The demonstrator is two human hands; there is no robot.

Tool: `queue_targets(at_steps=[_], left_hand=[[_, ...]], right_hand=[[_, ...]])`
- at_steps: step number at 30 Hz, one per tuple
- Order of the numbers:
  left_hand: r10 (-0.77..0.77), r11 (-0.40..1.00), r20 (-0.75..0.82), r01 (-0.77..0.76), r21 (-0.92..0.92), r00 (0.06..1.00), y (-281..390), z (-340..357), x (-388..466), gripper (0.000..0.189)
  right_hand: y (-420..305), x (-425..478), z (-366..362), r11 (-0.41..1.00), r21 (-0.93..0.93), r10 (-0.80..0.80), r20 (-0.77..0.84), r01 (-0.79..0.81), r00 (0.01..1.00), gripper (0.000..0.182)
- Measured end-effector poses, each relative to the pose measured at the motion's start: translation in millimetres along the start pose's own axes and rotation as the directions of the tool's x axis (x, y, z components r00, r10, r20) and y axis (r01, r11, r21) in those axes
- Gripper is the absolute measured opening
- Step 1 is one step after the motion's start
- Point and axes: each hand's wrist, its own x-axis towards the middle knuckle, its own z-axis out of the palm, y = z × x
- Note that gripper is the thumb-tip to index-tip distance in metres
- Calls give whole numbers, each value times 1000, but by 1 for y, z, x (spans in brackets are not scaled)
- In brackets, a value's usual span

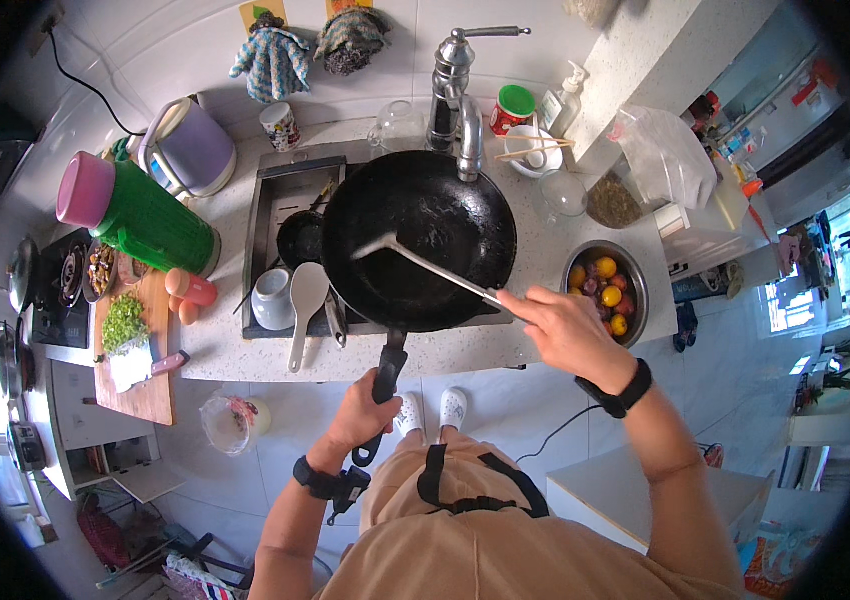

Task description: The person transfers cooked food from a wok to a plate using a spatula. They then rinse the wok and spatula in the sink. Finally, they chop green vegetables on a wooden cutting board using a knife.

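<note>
My left hand (363, 413) is wrapped around the black handle of a dark wok (425, 292). The wok lies over a steel sink (266, 196), with its rim beneath the spout of the chrome faucet (471, 142). A wet sheen covers part of its inner wall. In my right hand (571, 330) is the handle of a metal wok spatula (440, 269). The spatula's blade is over the wok's inside, left of its middle; whether it touches the surface I cannot tell. Left of the wok, a small black pan (300, 238) is partly hidden under its edge.
A white rice paddle (309, 311) and a pale cup (273, 300) lie at the sink's left. Farther left are a cutting board (159, 315) with chopped greens and a cleaver (136, 367), and a green thermos (159, 217). A steel bowl of fruit (644, 300) stands right.
</note>
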Motion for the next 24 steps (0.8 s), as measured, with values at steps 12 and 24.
queue_targets(at_steps=[12,24], left_hand=[[49,999,-47,-50,-11,998,-8,-7,-2,20],[52,997,16,-51,-53,999,-8,-5,-10,21]], right_hand=[[5,-23,-42,979,-197,-40,36,47,999,41],[-5,9,36,992,-91,73,-202,-93,977,50]])
